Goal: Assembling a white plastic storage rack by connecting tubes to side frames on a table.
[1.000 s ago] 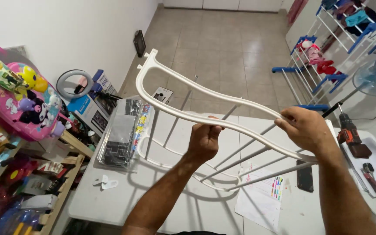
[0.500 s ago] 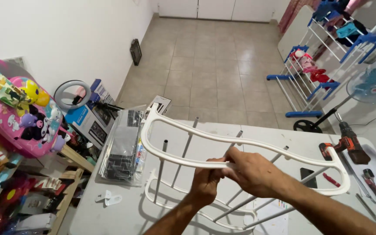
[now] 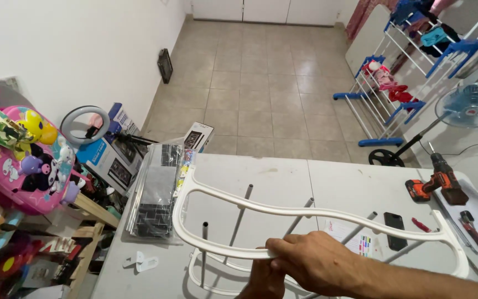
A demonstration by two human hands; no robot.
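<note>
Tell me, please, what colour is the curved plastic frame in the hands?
The curved frame is off-white, seen in the head view.

A cream-white plastic frame (image 3: 305,213), a long curved loop with rounded ends, lies roughly level above the bench (image 3: 283,177). Grey metal rods (image 3: 238,217) slant up through and beneath it. A second matching white loop (image 3: 206,279) sits lower, just under the frame's near left end.
</note>
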